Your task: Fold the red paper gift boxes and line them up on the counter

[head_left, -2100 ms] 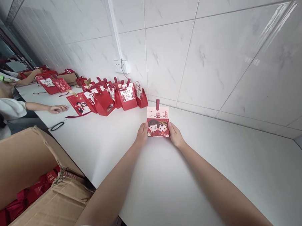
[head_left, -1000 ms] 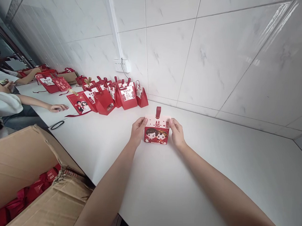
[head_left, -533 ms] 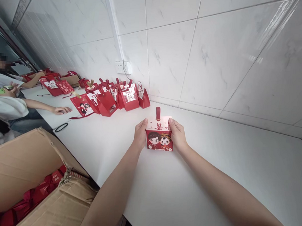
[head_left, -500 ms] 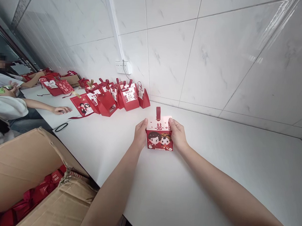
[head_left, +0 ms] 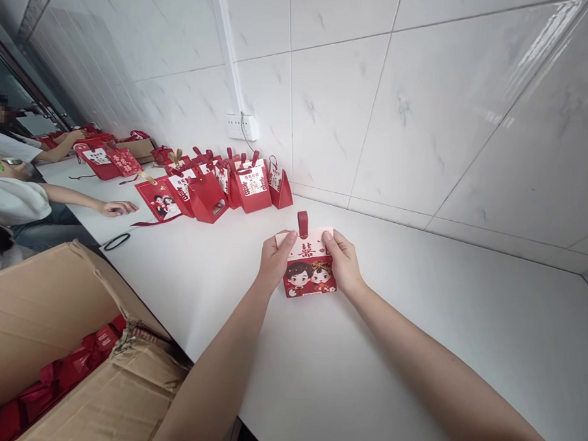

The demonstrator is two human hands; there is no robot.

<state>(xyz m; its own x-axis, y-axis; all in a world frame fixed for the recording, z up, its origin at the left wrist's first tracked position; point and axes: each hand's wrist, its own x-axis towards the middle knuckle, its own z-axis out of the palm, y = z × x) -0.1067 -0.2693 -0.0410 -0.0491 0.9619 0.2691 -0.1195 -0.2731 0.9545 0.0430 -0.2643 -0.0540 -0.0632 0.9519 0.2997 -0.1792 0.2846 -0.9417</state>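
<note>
Between my two hands is a small red and pale pink gift box [head_left: 309,273] with a cartoon couple printed on its front and a red ribbon loop on top. My left hand [head_left: 274,262] grips its left side, the thumb pressed on the pale upper part. On the opposite side my right hand [head_left: 345,260] holds it the same way, thumb on the upper right corner. The box is over the white table [head_left: 392,303]; whether its bottom touches the surface I cannot tell. My fingers behind the box are hidden.
Several red gift boxes [head_left: 208,197] stand along the tiled wall at the back left. A large cardboard carton [head_left: 37,300] with red items inside is at the lower left. Beyond it a co-worker's hand [head_left: 118,208] rests on the table near a black loop [head_left: 116,241].
My left thumb has slid further inward over the pale upper part. The box's top has shifted slightly left and looks a little tilted. The camera view has moved slightly.
</note>
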